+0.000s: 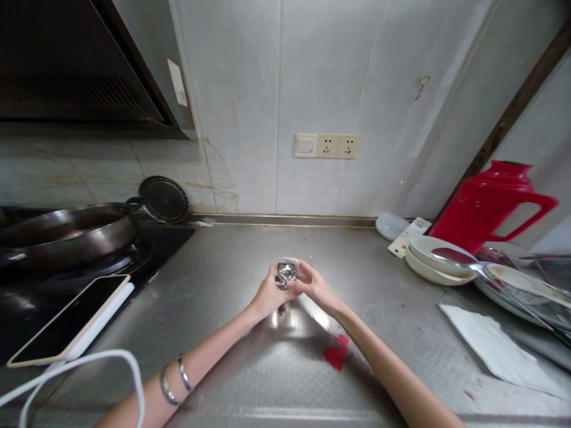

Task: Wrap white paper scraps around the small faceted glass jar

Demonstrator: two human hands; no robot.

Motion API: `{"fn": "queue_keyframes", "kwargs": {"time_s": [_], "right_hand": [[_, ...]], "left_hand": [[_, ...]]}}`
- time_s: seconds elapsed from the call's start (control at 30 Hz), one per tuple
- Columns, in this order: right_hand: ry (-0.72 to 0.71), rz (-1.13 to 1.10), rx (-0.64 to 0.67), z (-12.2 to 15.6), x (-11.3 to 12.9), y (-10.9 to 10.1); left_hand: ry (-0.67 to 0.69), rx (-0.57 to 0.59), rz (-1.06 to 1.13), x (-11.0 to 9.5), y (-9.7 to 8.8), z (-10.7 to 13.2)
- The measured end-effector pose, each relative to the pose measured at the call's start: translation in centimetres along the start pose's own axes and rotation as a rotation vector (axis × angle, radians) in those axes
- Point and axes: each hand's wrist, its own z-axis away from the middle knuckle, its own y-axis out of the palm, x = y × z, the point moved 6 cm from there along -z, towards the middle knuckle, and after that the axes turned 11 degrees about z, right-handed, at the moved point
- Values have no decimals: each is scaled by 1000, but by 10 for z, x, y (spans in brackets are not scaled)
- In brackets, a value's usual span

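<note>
Over the middle of the steel counter (pixel 232 261), the left hand (pixel 267 295) and right hand (pixel 314 286) meet, fingers curled closed around a crumpled foil wad (pixel 286 274) pinched between them. A small red scrap (pixel 336 353) lies on the counter's near side.

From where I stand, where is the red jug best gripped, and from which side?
Grip the jug by its handle, probably from the right: it is an open loop sticking out on that side. Stacked plates crowd the jug's front and the wall stands behind. The left hand and right hand hold the foil, so free one first.
</note>
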Motion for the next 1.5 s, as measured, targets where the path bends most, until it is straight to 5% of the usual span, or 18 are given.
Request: {"fn": "queue_keyframes", "kwargs": {"time_s": [0.3, 0.43, 0.57, 0.83, 1.1, 1.33, 1.5], "right_hand": [[52, 39, -85, -1, -2, -7], [215, -28, -106, -1, -17, -10], [338, -30, -121, -1, -30, -9], [359, -95, -161, -3, -41, -11], [228, 117, -187, -7, -40, -21], [-122, 640, -529, 3, 4, -48], [-235, 542, -438, 6, 12, -31]], "left_hand": [[-71, 79, -19, 9, 5, 3], [78, 17, -311, -5, -4, 4], [216, 98, -440, -10, -3, 3], [192, 114, -257, -11, -2, 1], [75, 80, 15, -11, 8, 7], [77, 64, -63, -7, 7, 8], [70, 83, -89, -9, 10, 11]]}}
